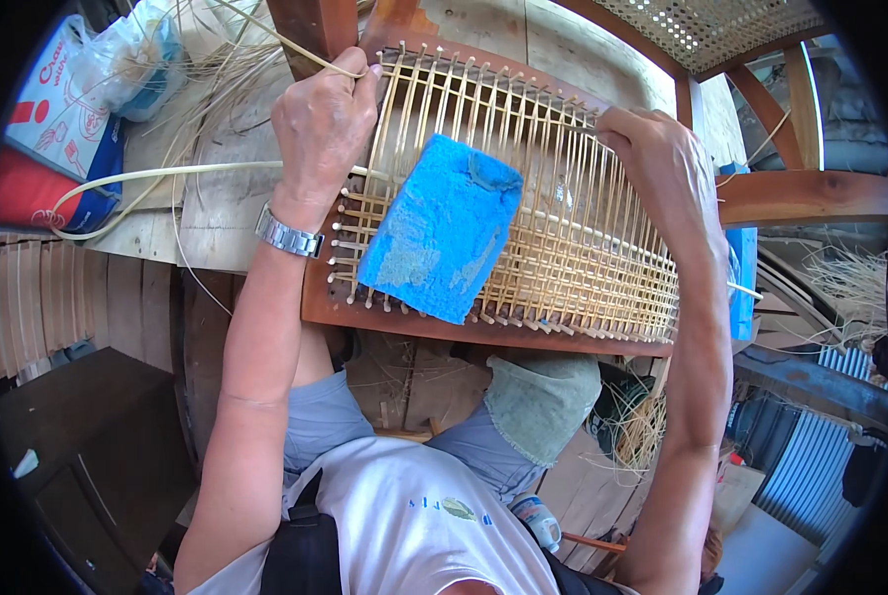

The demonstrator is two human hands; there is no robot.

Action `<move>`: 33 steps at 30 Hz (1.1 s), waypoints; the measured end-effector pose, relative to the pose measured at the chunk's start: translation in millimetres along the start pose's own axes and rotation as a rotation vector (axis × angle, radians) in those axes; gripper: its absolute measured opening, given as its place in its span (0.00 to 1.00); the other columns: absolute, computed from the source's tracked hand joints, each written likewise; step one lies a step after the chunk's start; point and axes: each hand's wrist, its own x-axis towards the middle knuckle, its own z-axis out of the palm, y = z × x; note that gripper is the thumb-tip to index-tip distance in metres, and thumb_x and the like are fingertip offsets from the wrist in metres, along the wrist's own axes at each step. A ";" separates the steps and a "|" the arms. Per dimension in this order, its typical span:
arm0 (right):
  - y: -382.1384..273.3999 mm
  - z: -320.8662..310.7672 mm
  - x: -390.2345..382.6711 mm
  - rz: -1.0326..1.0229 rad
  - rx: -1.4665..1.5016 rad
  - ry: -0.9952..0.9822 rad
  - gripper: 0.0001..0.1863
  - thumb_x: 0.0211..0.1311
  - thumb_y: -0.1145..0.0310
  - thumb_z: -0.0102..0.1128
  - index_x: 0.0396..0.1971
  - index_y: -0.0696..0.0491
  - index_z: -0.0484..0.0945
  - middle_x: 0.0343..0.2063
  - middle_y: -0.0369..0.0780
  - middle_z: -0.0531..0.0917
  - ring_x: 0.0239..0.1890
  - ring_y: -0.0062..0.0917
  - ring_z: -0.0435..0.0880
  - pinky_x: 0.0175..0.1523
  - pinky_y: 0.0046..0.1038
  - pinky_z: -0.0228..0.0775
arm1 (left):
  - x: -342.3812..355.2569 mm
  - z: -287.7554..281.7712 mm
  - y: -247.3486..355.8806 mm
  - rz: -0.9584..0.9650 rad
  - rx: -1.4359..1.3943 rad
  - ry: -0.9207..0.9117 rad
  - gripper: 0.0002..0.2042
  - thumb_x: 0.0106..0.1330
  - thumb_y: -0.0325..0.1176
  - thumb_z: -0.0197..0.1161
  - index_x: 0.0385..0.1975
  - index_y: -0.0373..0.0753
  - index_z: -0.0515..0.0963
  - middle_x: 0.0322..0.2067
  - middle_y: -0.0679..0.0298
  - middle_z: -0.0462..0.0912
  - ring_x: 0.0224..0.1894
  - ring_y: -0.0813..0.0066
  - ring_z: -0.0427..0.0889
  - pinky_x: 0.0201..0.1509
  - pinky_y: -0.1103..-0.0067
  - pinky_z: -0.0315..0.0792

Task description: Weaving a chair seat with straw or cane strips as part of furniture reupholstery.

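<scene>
A wooden chair frame [483, 337] lies before me with a partly woven cane panel [592, 273]. Lengthwise strands span it, and the crosswise weave is densest along the near side. My left hand [325, 124] is closed at the far left corner, pinching a cane strand [290, 42] that runs off to the upper left. At the far right of the panel, my right hand [657, 164] is closed; a thin strip leads to its fingertips, but what they grip is unclear. On the weave between both hands rests a blue foam block [444, 228].
A pale loose cane [181, 171] loops out at left and passes through the panel. Loose cane fibres [231, 74], a plastic bag [131, 59] and a red-and-blue package [57, 149] lie left. Another woven cane piece [721, 30] stands far right, beside a wooden rail [811, 198].
</scene>
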 end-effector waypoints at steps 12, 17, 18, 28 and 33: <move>-15.9 30.1 40.2 0.003 0.149 -0.064 0.05 0.65 0.68 0.60 0.32 0.54 0.80 0.29 0.43 0.85 0.34 0.39 0.83 0.42 0.39 0.74 | -5.0 -7.1 -11.4 0.018 0.047 0.019 0.10 0.65 0.36 0.65 0.23 0.43 0.75 0.16 0.56 0.77 0.23 0.51 0.81 0.24 0.64 0.72; -8.1 1.5 12.5 0.039 0.097 -0.046 0.06 0.64 0.68 0.61 0.36 0.53 0.82 0.32 0.43 0.86 0.35 0.40 0.84 0.43 0.37 0.75 | 0.7 3.1 2.6 0.010 0.019 0.005 0.10 0.65 0.36 0.66 0.23 0.42 0.76 0.17 0.55 0.78 0.23 0.51 0.81 0.24 0.64 0.72; -7.6 -1.0 11.2 0.059 0.111 -0.013 0.06 0.64 0.68 0.61 0.37 0.52 0.83 0.32 0.43 0.86 0.35 0.39 0.84 0.44 0.37 0.75 | 0.8 2.1 2.4 0.012 0.022 0.008 0.10 0.65 0.36 0.66 0.23 0.42 0.76 0.17 0.55 0.78 0.23 0.51 0.81 0.24 0.64 0.72; -27.2 18.1 19.8 -0.186 0.123 0.068 0.06 0.63 0.67 0.62 0.36 0.52 0.83 0.33 0.39 0.86 0.38 0.35 0.84 0.46 0.38 0.76 | -0.4 -3.7 -1.8 -0.024 0.007 -0.011 0.09 0.65 0.36 0.65 0.24 0.42 0.77 0.18 0.55 0.78 0.24 0.51 0.81 0.25 0.64 0.72; -27.9 25.4 34.2 -0.200 -0.005 0.053 0.05 0.64 0.69 0.60 0.35 0.53 0.81 0.31 0.40 0.86 0.38 0.36 0.84 0.45 0.38 0.76 | -0.5 -0.4 -1.3 -0.016 0.003 -0.004 0.09 0.65 0.36 0.66 0.24 0.42 0.76 0.18 0.55 0.78 0.24 0.51 0.82 0.25 0.65 0.72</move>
